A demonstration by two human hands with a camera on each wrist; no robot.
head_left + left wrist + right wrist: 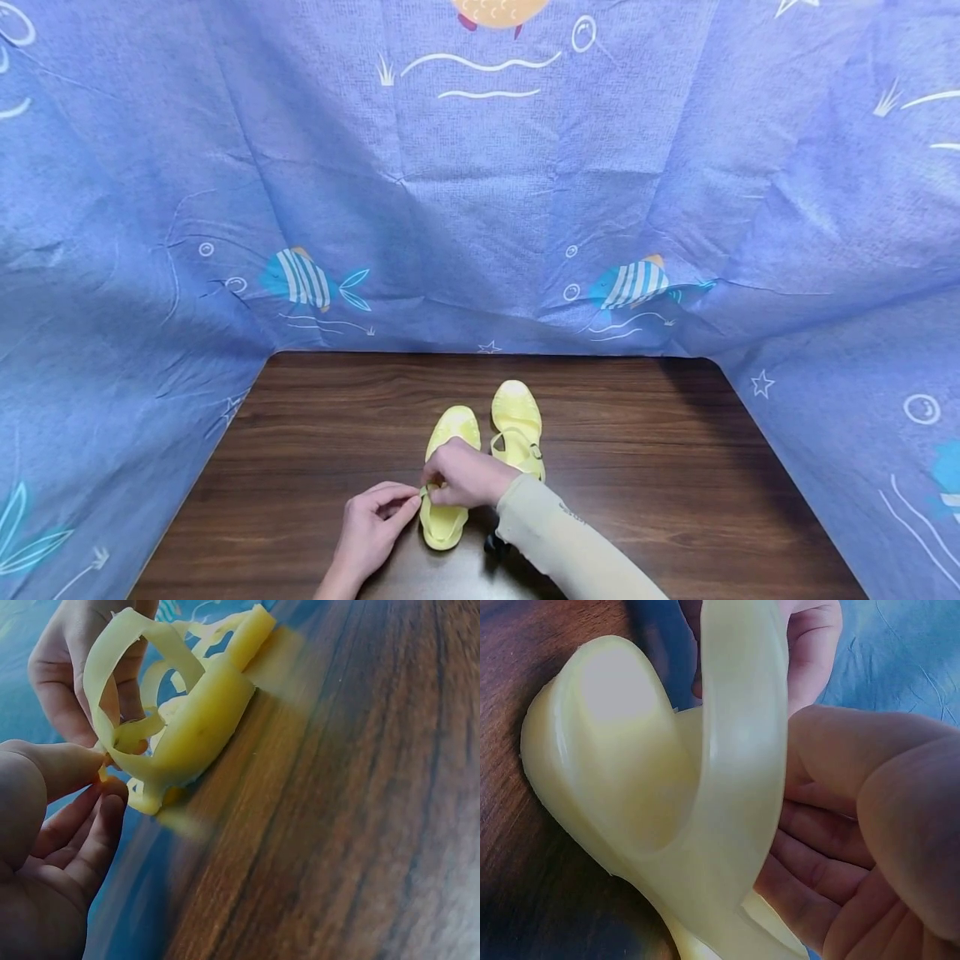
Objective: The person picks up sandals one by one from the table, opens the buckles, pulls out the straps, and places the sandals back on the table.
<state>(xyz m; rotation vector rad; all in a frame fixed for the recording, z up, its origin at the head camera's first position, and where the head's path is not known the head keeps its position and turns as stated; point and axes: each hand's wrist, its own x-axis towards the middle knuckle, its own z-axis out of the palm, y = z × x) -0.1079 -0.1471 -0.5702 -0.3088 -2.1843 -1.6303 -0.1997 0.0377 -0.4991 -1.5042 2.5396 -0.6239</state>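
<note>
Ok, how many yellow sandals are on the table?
2: the nearer sandal at the left hand and right hand, the farther sandal to its right, partly behind the sleeve. No others show.

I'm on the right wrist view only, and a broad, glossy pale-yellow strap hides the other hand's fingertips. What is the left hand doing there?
Observer: In the left wrist view, the left hand pinches a small yellow strap end between thumb and finger.
Operator: Is there another shoe on the dark wood-grain table?
Observer: Yes, the head view shows a matching glossy yellow closed-toe sandal on the table, to the right of the handled sandal.
Operator: Are their toes level?
Observer: No, the right-hand one's toe lies farther from the person.
</note>
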